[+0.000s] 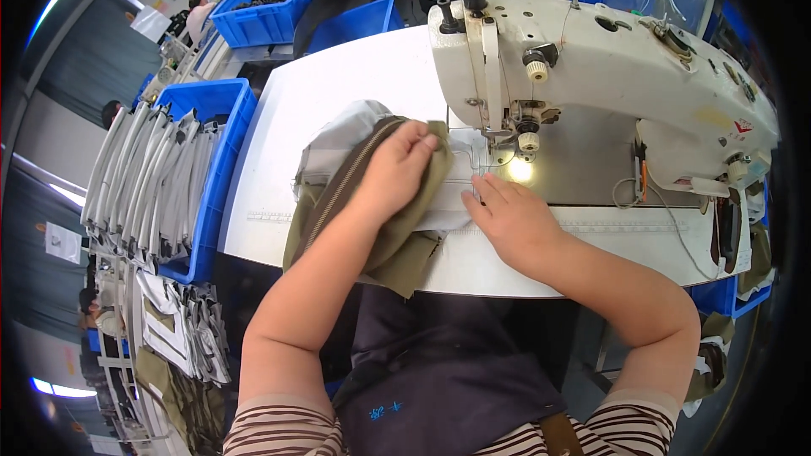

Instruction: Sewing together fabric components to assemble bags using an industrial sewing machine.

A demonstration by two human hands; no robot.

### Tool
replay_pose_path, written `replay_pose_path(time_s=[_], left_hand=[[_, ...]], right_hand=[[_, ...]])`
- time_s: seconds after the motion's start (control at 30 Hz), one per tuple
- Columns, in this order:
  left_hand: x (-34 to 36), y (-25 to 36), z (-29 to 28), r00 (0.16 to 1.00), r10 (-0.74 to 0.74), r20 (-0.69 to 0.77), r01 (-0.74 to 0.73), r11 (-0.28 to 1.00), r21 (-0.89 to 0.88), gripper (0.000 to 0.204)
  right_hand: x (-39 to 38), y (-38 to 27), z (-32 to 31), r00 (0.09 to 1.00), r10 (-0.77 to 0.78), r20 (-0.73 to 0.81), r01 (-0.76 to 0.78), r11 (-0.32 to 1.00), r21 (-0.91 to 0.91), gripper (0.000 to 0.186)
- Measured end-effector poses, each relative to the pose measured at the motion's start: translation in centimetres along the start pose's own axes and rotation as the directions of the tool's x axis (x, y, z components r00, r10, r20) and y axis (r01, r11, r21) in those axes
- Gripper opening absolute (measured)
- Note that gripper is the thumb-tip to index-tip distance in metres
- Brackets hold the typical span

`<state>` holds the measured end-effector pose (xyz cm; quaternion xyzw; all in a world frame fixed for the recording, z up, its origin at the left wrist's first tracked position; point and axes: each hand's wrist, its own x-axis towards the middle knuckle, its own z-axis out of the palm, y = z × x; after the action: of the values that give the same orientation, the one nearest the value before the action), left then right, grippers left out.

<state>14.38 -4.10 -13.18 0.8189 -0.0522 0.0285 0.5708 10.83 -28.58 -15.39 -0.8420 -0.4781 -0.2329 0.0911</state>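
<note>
My left hand [399, 171] presses on an olive fabric piece [397, 241] with a brown zipper [338, 194] and pale grey lining [338, 139], bunched on the white sewing table [279, 203]. My right hand [507, 215] lies flat on the pale fabric, fingers pointing at the presser foot [498, 152] of the white sewing machine [608, 76]. The machine's lamp lights the needle plate just beyond my right fingers.
A blue bin [215, 177] at the table's left holds several stacked grey pieces. More blue bins [270, 8] stand behind the table. Olive and grey pieces hang at lower left. Other people sit at far left and back. A dark apron covers my lap.
</note>
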Motion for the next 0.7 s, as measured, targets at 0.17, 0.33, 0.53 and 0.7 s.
replay_pose_path(time_s=[0.17, 0.33, 0.53, 0.7], left_hand=[[1.1, 5.6, -1.7, 0.955, -0.062, 0.291, 0.003, 0.98, 0.2, 0.016], [2.5, 8.2, 0.3, 0.801, -0.203, 0.563, -0.281, 0.703, 0.653, 0.021], [4.4, 5.8, 1.0, 0.746, -0.236, 0.623, -0.377, 0.622, 0.687, 0.024], [5.4, 5.6, 1.5, 0.715, -0.264, 0.647, -0.397, 0.609, 0.687, 0.027]], right_hand=[[-0.6, 0.3, -1.1, 0.997, 0.057, 0.045, -0.062, 0.991, 0.118, 0.043], [-0.7, 0.4, -0.8, 0.997, 0.068, 0.043, -0.071, 0.995, 0.067, 0.046], [-0.6, 0.5, -0.6, 0.997, 0.066, 0.044, -0.069, 0.994, 0.09, 0.046], [-0.5, 0.3, -0.8, 0.994, 0.101, 0.034, -0.104, 0.989, 0.106, 0.045]])
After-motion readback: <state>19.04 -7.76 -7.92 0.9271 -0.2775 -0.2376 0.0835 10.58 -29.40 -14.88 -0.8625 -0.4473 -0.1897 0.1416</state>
